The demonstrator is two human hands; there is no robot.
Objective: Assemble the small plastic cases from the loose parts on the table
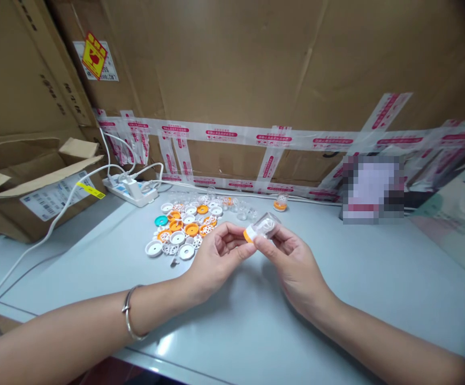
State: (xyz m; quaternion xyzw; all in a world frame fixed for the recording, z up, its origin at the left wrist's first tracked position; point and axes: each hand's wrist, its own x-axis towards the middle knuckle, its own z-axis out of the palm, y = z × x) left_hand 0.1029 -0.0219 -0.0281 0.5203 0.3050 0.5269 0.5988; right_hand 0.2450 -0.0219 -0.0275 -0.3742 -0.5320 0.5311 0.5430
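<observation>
Between my two hands is a small clear plastic container (265,225) with an orange and white base, held tilted above the table. My left hand (224,256) pinches the orange base from the left. The fingers of my right hand (294,259) close round the clear part and the white band from the right. Something white shows inside the clear part. Left of my hands lies a spread of loose round parts: white rings (186,252), orange rings (191,229), a teal ring (161,221) and small spoked white pieces. Behind them sit several clear domes (242,213).
A similar orange-based container (280,202) stands farther back on the grey table (360,267). At the back left are a white power strip (131,191) with cables and an open cardboard box (35,187). Large taped cardboard (232,80) walls the back. A blurred-out object (372,187) stands right.
</observation>
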